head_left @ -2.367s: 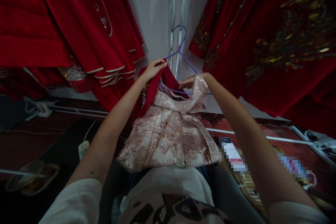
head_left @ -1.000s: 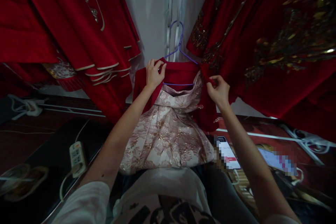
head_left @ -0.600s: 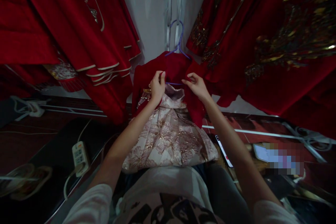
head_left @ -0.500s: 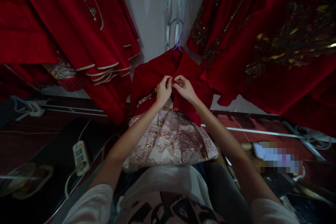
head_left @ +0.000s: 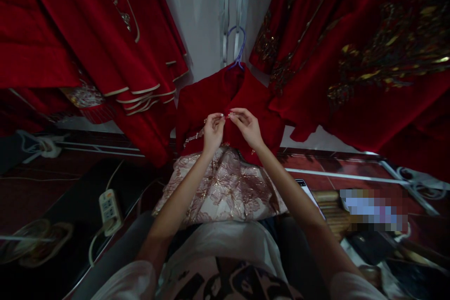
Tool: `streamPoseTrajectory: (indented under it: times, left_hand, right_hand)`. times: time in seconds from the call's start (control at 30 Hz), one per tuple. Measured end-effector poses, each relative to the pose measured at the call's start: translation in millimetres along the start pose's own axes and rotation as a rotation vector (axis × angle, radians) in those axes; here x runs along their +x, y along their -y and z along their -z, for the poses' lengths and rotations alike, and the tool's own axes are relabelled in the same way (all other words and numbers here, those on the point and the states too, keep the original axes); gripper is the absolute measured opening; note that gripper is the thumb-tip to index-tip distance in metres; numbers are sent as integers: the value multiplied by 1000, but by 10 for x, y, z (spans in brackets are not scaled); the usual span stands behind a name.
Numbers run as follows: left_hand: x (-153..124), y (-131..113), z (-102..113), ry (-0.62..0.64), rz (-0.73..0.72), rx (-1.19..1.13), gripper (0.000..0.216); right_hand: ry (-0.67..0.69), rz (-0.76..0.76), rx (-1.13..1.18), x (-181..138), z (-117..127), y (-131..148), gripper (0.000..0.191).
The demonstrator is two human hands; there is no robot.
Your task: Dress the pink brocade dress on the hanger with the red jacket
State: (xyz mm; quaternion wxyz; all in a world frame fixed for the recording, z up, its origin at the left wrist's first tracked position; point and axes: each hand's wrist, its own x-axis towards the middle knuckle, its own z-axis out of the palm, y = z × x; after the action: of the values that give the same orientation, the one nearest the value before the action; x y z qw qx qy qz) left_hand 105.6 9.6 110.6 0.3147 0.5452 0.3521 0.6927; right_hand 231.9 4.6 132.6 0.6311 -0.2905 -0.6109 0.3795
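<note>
A red jacket [head_left: 200,96] hangs in front of me from a purple hanger [head_left: 242,40], with its collar at the top. Its front panels meet in the middle, where both my hands work close together. The fingertips of my left hand [head_left: 213,131] are pinched on the jacket front. My right hand [head_left: 249,127] pinches the front just to the right, where small shiny beads show between the fingertips. What exactly each fingertip grips is too small to make out. Below the jacket, a pale pink skirt with a metallic floral pattern [head_left: 225,183] spreads over my lap.
Red garments [head_left: 140,70] hang on the left, and red garments with gold embroidery [head_left: 351,89] on the right. A power strip [head_left: 110,211] lies on a black surface at lower left. A phone [head_left: 305,190] lies beyond my right forearm, near a slatted wooden surface [head_left: 328,208].
Both hands have moved slightly down the jacket front, and its panels now lie closer together below the collar. The phone has come into view beside my right forearm.
</note>
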Motion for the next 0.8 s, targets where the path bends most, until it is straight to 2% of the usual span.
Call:
streamPoseTrajectory:
  times: [0.2, 0.4, 0.47, 0.63, 0.8]
  left_hand:
    - [80, -51, 53, 146, -18, 179, 7]
    - [70, -244, 119, 283, -292, 526, 11]
    - [82, -292, 123, 324, -342, 581, 12]
    - [160, -324, 121, 379, -357, 616, 9]
    - [202, -302, 129, 409, -334, 604, 9]
  right_hand:
    - [-46, -3, -113, 23, 15, -6, 27]
    - [-113, 20, -206, 10, -13, -7, 26]
    - [-132, 36, -225, 5, -20, -2, 25]
    - [-167, 115, -270, -34, -14, 83, 23]
    - [-80, 114, -337, -50, 49, 185, 27]
